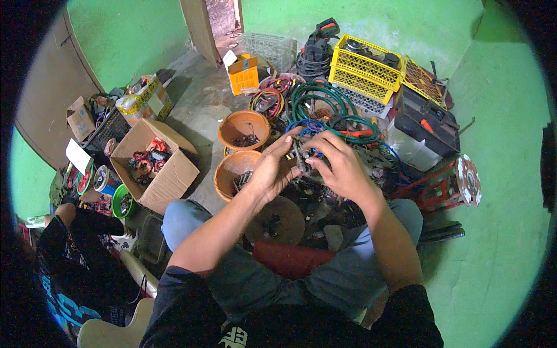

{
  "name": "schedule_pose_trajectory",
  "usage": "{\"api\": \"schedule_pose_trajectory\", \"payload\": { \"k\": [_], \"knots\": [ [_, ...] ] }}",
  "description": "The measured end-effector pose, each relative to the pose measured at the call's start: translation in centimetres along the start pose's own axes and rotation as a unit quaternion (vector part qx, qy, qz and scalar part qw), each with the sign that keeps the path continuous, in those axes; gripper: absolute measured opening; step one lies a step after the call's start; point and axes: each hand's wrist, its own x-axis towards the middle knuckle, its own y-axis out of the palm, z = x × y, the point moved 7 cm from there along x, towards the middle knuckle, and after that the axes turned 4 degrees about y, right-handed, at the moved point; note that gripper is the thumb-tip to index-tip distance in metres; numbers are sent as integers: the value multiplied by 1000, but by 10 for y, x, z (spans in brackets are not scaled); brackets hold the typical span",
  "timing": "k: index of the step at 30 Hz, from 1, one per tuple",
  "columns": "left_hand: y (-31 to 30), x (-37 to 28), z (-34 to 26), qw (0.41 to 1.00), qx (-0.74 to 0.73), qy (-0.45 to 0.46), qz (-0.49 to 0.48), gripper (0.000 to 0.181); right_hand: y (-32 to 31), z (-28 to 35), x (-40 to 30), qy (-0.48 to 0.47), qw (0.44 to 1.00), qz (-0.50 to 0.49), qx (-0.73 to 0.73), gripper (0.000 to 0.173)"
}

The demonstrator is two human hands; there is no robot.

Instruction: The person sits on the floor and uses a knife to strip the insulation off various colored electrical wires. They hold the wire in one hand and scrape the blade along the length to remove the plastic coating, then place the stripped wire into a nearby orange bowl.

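Note:
My left hand holds a long, thin dark metal part, which looks like a bolt, upright between thumb and fingers. From the other side, the thumb and fingertips of my right hand pinch the small hardware beside it; its exact shape is too small to tell. Left of my hands stand two orange plastic pots, the upper pot and the lower pot, both with dark metal pieces inside. A round dark dish with small bits lies between my knees.
Beyond my hands lie coiled green hoses. Yellow crates and a black toolbox stand farther back. An open cardboard box holds red wires at left. Another person in a black shirt sits lower left. A red metal stand is at right.

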Motion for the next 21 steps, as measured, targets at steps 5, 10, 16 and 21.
{"api": "schedule_pose_trajectory", "payload": {
  "k": [5, 10, 16, 21],
  "knots": [
    [-1, -1, 2, 999, 38, -9, -2, 42, 1, -2, -2, 10, 1000, 2, -11, 28],
    [0, -3, 3, 999, 47, -6, 6, 42, 1, -1, -2, -4, 998, 18, -52, 27],
    [-2, -1, 10, 999, 40, -9, 1, 43, 3, -1, -4, -20, 993, 36, -112, 28],
    [-4, 1, 14, 998, 64, 0, 15, 45, 3, 0, -5, -33, 990, 45, -132, 26]
  ]
}}
